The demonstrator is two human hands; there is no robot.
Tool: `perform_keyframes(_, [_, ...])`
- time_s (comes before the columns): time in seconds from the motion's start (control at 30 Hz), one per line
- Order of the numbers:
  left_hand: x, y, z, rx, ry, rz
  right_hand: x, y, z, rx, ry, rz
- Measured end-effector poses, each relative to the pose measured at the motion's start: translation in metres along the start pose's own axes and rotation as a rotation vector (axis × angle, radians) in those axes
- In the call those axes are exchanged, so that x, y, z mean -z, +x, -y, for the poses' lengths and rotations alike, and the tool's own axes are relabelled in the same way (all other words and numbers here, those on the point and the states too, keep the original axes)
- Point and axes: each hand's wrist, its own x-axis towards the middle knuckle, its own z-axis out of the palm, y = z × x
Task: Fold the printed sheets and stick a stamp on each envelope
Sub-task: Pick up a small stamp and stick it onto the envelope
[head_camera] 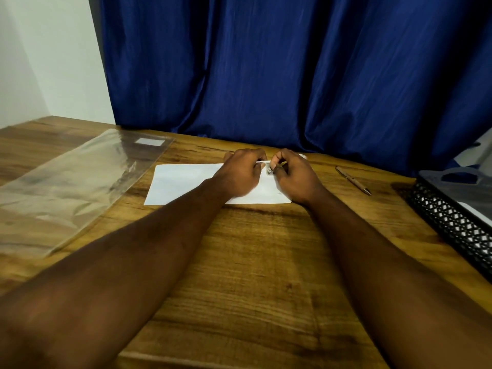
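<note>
Wooden table (253, 262), blue curtain (266, 62) behind; left hand (239, 174) grips strip (262, 161), right hand (295, 177) pinches stamp (270, 170) over envelope (183, 182).

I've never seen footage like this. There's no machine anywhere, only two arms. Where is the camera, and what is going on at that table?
There is no machine here. A person wears a camera on the head, so you look down along their own arms. On the wooden table lies a white envelope. The right hand pinches a small stamp at the envelope's far right corner. The left hand, fingers curled, seems to pinch a thin white strip beside it, though I cannot tell what that is. A clear plastic sleeve lies to the left, a pen and a black mesh tray to the right, and a blue curtain hangs behind.
</note>
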Motion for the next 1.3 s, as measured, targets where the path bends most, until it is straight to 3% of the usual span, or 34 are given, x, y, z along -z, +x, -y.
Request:
perform_keyframes(0.6, [0.003, -0.004, -0.003, 0.022, 0.003, -0.008, 0.0, 0.0, 0.001, -0.055, 0.059, -0.008])
perform_keyframes(1.0, [0.004, -0.004, -0.006, 0.041, -0.061, 0.007, 0.009, 0.006, 0.01, -0.401, 0.44, -0.063])
perform_keyframes(1.3, [0.005, -0.005, -0.006, 0.086, -0.115, 0.035, 0.019, 0.002, 0.017, -0.426, 0.528, 0.048])
